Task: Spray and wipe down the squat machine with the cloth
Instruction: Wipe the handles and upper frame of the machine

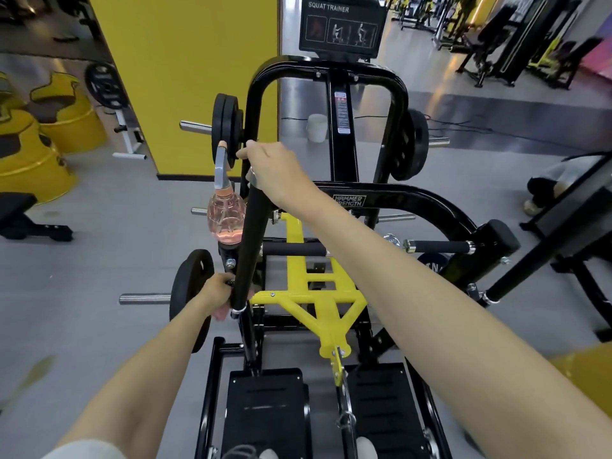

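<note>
The black and yellow squat machine [326, 293] fills the middle of the view. Its left black padded handle bar [248, 246] slants up toward me. My left hand [217, 293] grips the lower end of that bar, and a bit of pink cloth [219, 315] shows under its fingers. My right hand [270, 167] is curled round the bar's upper end, next to a chrome collar. A clear spray bottle [227, 220] with pink liquid and a grey trigger head stands on the machine just left of the bar, held by neither hand.
Black weight plates [227, 127] hang on the pegs left and right of the frame. Two black footplates [265, 412] lie below me. Yellow barrels [66, 120] and a bench stand at the left. More gym machines [496, 44] are at the back right.
</note>
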`<state>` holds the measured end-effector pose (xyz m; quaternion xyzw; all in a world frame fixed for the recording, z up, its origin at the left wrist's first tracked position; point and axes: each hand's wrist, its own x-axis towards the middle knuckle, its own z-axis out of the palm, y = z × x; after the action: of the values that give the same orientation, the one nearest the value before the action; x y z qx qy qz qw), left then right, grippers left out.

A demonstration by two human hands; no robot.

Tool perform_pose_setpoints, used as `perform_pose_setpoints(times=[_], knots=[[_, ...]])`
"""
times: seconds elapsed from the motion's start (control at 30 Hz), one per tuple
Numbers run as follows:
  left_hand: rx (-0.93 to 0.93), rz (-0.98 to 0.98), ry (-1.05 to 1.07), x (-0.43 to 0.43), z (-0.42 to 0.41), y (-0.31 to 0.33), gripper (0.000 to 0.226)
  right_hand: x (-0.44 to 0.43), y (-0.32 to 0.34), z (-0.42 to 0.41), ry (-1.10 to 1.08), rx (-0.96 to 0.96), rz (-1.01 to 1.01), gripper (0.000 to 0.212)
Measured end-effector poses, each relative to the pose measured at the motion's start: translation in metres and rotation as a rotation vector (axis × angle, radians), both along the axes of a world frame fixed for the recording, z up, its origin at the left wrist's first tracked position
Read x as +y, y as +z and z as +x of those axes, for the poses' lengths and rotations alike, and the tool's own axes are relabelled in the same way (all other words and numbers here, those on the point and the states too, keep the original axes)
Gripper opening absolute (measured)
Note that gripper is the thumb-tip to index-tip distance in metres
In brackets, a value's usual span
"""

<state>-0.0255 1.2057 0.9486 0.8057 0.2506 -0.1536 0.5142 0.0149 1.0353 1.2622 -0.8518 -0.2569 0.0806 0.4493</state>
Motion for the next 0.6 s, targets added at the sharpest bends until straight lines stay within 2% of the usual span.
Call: perform_pose_setpoints(times=[0.1,0.27,0.47,0.6], knots=[[0.016,-0.068,0.032,-0.019,-0.008,0.049,0.020,0.001,0.000,-0.001,-0.013,0.042,0.042,0.046],[0.020,0.026,0.068,-0.030,-0.018,0.091,0.024,-0.001,0.001,-0.002,0.023,0.060,0.062,0.044],[-0.064,0.095,0.100,-0.028,-0.027,0.128,0.021,0.004,-0.007,0.005,0.077,0.044,0.040,0.047],[-0.117,0.101,0.089,-0.039,-0.026,0.162,0.027,0.002,-0.008,0.005,0.088,0.015,0.044,0.053]])
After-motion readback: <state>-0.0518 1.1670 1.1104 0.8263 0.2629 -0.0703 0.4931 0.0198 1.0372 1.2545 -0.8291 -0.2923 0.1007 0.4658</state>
